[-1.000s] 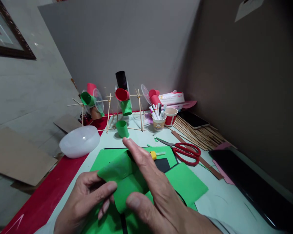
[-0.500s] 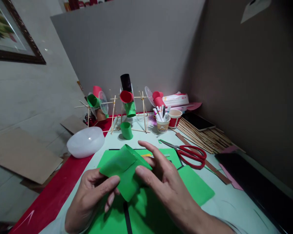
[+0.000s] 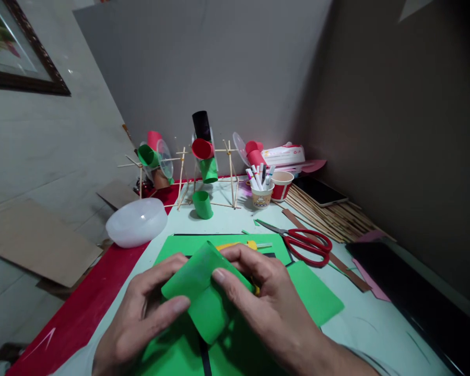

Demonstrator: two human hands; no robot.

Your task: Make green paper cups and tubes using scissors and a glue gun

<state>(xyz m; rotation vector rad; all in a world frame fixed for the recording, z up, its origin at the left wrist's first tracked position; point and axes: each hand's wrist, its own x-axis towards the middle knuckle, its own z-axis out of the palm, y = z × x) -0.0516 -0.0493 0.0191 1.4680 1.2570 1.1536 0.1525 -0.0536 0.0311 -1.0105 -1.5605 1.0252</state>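
A rolled piece of green paper (image 3: 203, 290), bent into a short tube, is held between both hands above green sheets (image 3: 235, 344) on the table. My left hand (image 3: 144, 303) grips its left end, thumb on the near side and fingers behind. My right hand (image 3: 266, 292) presses its thumb on the upper right face, the fingers wrapped round the far side. Just behind the right fingers lies a yellow-handled tool (image 3: 251, 245), partly covered. Red-handled scissors (image 3: 305, 245) rest to the right of the hands.
Farther back, a green paper tube (image 3: 202, 204) stands before a stick frame (image 3: 232, 177) bearing red, green and black tubes. A cup of markers (image 3: 262, 197), a red-and-white cup (image 3: 282, 185), wooden sticks (image 3: 329, 219), a phone (image 3: 320, 191) and a white bowl (image 3: 137, 223) are around.
My right fingers have closed in round the paper tube, where they were raised before. The left fingers have shifted up behind it. The view has tilted slightly downward.
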